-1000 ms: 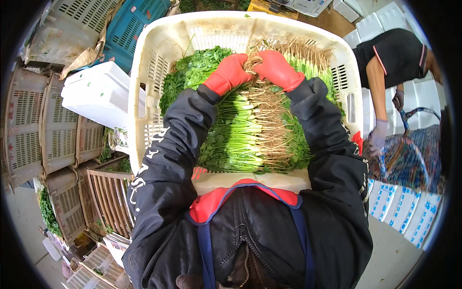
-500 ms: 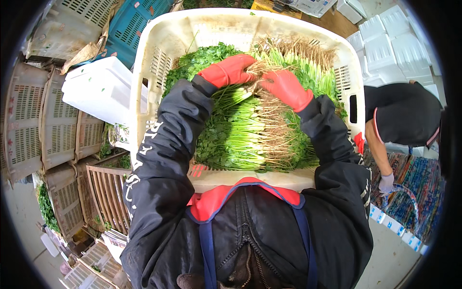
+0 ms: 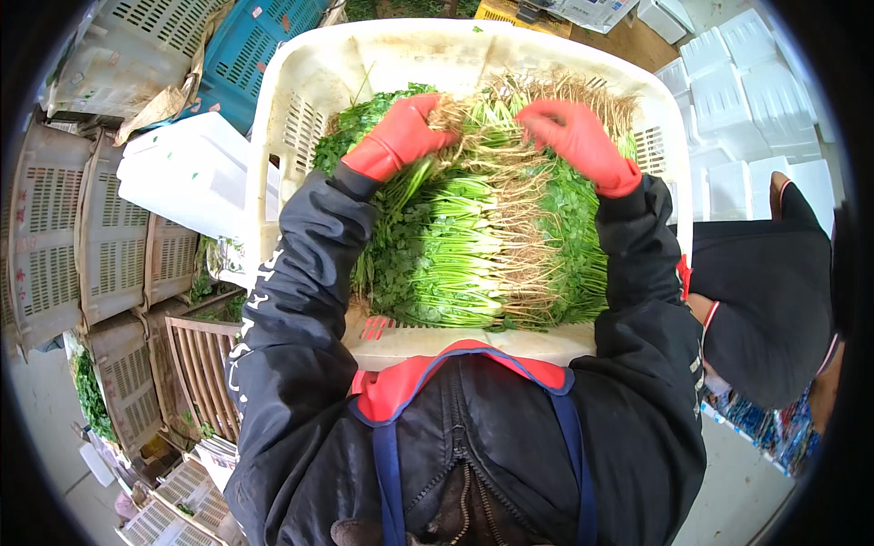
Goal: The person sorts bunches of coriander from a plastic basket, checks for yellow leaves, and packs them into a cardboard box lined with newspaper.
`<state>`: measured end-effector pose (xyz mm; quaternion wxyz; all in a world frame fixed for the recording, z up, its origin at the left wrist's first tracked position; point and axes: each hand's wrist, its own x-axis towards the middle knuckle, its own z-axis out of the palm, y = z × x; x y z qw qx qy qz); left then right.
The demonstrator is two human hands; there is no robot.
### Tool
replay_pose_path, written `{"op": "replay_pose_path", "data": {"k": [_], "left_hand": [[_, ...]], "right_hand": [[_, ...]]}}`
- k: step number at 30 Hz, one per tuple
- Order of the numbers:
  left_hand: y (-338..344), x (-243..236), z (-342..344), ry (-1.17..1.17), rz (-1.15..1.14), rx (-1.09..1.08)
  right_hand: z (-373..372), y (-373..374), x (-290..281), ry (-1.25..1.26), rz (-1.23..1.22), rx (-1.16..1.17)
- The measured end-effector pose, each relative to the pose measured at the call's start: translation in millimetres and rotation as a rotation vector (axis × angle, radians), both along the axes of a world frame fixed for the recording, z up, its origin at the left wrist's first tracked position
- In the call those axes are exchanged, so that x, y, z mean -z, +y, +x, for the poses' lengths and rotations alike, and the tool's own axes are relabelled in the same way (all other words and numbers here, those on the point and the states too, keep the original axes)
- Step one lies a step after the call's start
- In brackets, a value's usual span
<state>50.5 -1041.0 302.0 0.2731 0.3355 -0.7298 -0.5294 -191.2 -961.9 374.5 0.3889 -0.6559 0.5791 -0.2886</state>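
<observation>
A large off-white plastic crate (image 3: 382, 56) in front of me holds rows of leafy green stalks with brown roots (image 3: 466, 255), looking like celery or coriander. My left hand (image 3: 401, 136), in a red rubber glove, grips a bunch of these stalks (image 3: 417, 180) near its roots, over the far left of the rows. The bunch's leaves hang down below that glove. Across from it, my right hand (image 3: 580, 146) wears a matching glove and hovers above the far right roots. Its fingers are bent, slightly blurred and apart, and I see nothing held in them.
White foam boxes (image 3: 751, 82) are stacked at the far right; another white box (image 3: 187, 168) sits left of the crate. Beige slatted crates (image 3: 50, 237) and a blue-green crate (image 3: 250, 55) line the left. A co-worker in black (image 3: 769, 300) bends down close on the right.
My hands have drawn apart: the left moved left with the bunch, while the right let go of the roots and moved right. The co-worker has shifted nearer.
</observation>
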Motion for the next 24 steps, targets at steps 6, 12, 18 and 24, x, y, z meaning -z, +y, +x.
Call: {"op": "replay_pose_path", "data": {"k": [6, 12, 18, 24], "left_hand": [[6.3, -6.3, -6.3, -0.105, -0.176, 0.079], [8.0, -16.1, -3.4, -0.247, -0.457, 0.221], [43.2, -2.0, -31.6, -0.307, -0.743, -0.225], [31.4, 2.2, -22.4, -0.192, -0.479, -0.234]], "right_hand": [[41.8, 13.0, 25.1, 0.459, -0.075, -0.243], [23.9, -35.0, 74.6, 0.062, -0.168, -0.198], [43.6, -22.3, 84.5, -0.225, -0.113, 0.093], [55.5, -8.4, 11.5, -0.397, 0.318, 0.043]]}}
